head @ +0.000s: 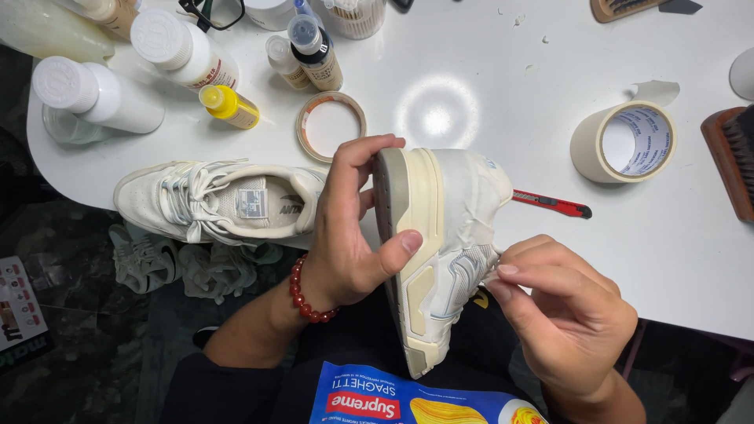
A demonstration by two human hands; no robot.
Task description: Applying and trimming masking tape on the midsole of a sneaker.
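Observation:
My left hand (349, 228) grips a cream and white sneaker (440, 243) by its sole, holding it on edge above my lap, heel end toward the table. Pale masking tape covers the shoe's upper. My right hand (561, 302) pinches the taped upper at the shoe's right side with thumb and forefinger. A red bead bracelet (306, 298) sits on my left wrist. The second sneaker (220, 200) lies laced on the white table (471, 94), left of my left hand.
A large roll of masking tape (624, 141) stands at right, a smaller tape roll (330, 124) lies behind my left hand. A red utility knife (554, 205) lies beside the held shoe. Several bottles (181, 51) crowd the back left. A wooden brush (730, 161) sits at the right edge.

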